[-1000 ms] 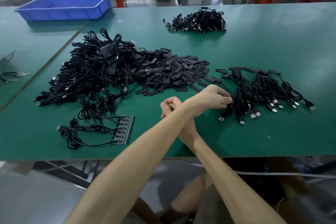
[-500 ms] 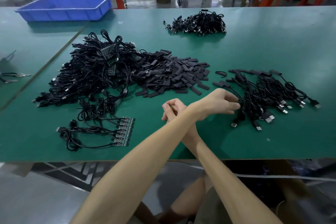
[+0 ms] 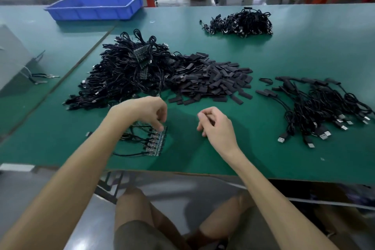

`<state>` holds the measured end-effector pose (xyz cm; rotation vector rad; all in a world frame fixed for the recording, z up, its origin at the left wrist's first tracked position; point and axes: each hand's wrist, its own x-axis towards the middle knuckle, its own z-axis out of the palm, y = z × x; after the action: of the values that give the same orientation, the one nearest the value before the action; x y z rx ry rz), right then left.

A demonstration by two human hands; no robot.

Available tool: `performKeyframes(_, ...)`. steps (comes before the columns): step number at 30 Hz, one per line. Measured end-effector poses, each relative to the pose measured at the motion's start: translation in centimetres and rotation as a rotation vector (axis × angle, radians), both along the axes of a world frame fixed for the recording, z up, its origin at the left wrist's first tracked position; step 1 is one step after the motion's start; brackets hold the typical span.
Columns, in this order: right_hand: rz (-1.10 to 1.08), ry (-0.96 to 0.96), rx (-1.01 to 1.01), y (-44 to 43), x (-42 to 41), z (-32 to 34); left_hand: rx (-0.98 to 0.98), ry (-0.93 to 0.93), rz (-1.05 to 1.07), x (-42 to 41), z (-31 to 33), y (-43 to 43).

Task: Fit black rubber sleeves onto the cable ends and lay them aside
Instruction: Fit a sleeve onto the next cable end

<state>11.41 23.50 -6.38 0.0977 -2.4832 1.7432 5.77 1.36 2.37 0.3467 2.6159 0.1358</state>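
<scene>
Bent over a row of cable ends with small circuit boards (image 3: 157,144) near the front edge, my left hand (image 3: 145,110) pinches the topmost end of that row with thumb and fingertips. My right hand (image 3: 216,125) hovers to the right of it, fingers loosely curled, holding nothing. A heap of loose black rubber sleeves (image 3: 211,81) lies in the middle of the green table (image 3: 263,148). Left of the sleeves is a big tangle of black cables (image 3: 123,75). A pile of sleeved cables (image 3: 322,107) with USB plugs lies at the right.
Another bundle of black cables (image 3: 241,23) lies at the far middle. A blue plastic tray (image 3: 95,7) stands at the back left. A grey box (image 3: 12,57) stands at the left edge, with a tool (image 3: 43,78) beside it. Stools and a fan stand behind the table.
My arms have uncrossed. The left hand left the right-hand pile and came down on the row of cable ends at the left. The right hand moved right.
</scene>
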Motion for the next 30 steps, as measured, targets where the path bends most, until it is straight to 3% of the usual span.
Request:
performKeyframes(7,0.009,0.009,0.017,0.1,0.3,0.3,0.085,0.015,-0.028,0.8,-1.3,-0.8)
performKeyframes(17,0.122,-0.013,0.11,0.3,0.5,0.8,0.541,0.216,0.093,1.3,-0.8,4.5)
performKeyframes(30,0.052,-0.018,0.063,0.7,0.2,0.6,0.565,0.417,0.21,2.7,-3.2,7.4)
